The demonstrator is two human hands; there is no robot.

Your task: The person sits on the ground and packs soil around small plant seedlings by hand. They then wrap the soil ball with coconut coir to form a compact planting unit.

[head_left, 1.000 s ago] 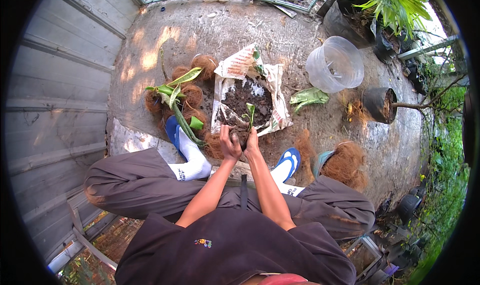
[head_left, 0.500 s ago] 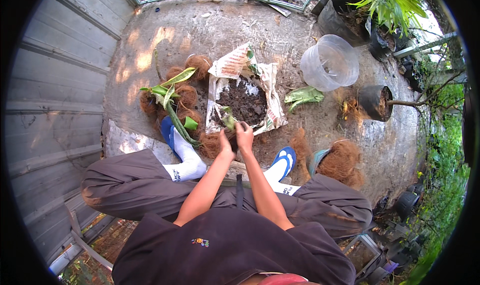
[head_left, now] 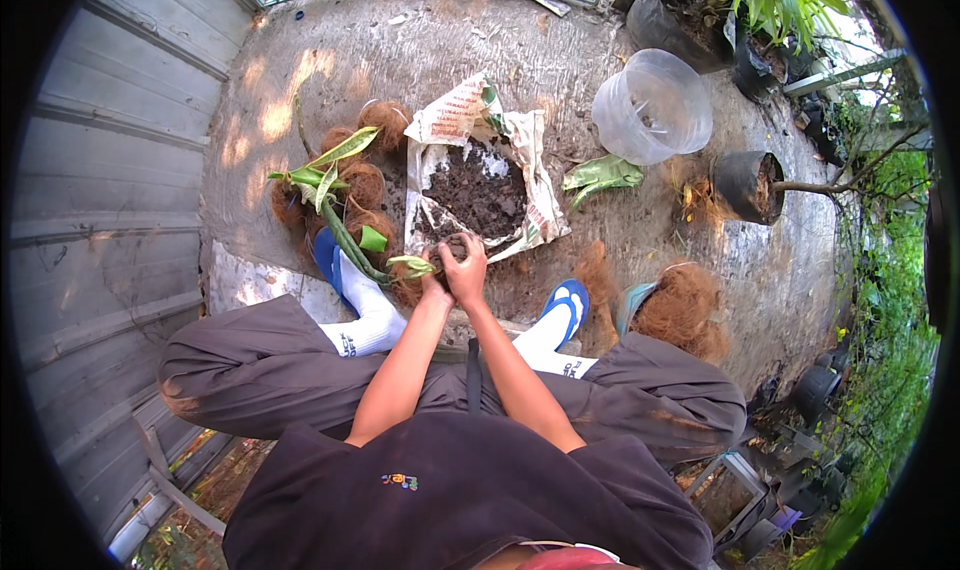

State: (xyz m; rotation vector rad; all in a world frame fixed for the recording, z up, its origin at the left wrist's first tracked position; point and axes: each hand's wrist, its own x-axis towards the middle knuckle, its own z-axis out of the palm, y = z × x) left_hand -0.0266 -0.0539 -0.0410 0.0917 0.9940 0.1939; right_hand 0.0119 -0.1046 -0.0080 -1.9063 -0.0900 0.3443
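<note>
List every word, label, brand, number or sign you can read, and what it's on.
Wording isn't copied out here, only placed:
White sack: reddish print on the flap and right side, too blurred to read.
White left sock: black lettering at the ankle, partly legible.
White right sock: black lettering at the ankle, partly legible.
Dark T-shirt: multicoloured emblem, too small to tell whether it holds letters.
Held leafy plant: none seen.

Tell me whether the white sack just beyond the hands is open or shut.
The white sack is open: its sides are spread apart, and dark soil lies exposed between them.
</note>
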